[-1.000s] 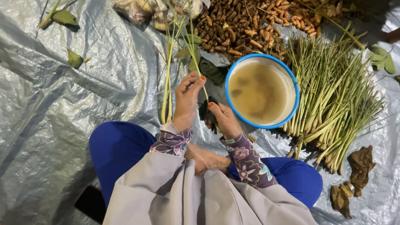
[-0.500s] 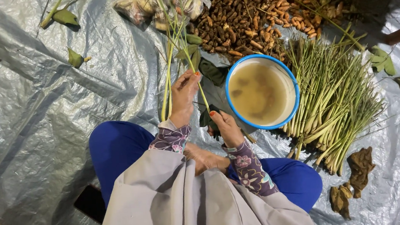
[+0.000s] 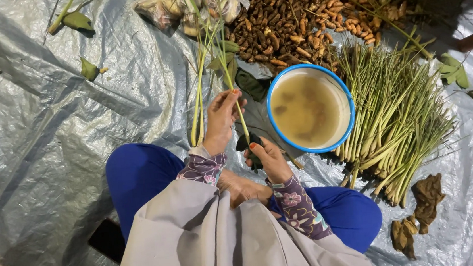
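I sit on a grey tarp point(image 3: 50, 155) in blue trousers and a grey shawl. My left hand point(image 3: 221, 120) is closed around a few long green stalks point(image 3: 200, 79) that point away from me. My right hand point(image 3: 270, 158) pinches a dark green leaf point(image 3: 246, 143) at the lower end of those stalks, just left of a blue-rimmed bowl point(image 3: 310, 109) of murky brown water.
A heap of cut green stalks point(image 3: 395, 119) lies right of the bowl. Small brown-orange roots point(image 3: 295, 19) are piled behind it. Plastic bags point(image 3: 179, 4) sit at the top. Loose leaves point(image 3: 88, 69) and dried brown leaves point(image 3: 424, 193) are scattered on the tarp.
My right hand has moved slightly left and forward to the base of the stalks and now pinches the leaf. My left hand keeps its hold on the stalks.
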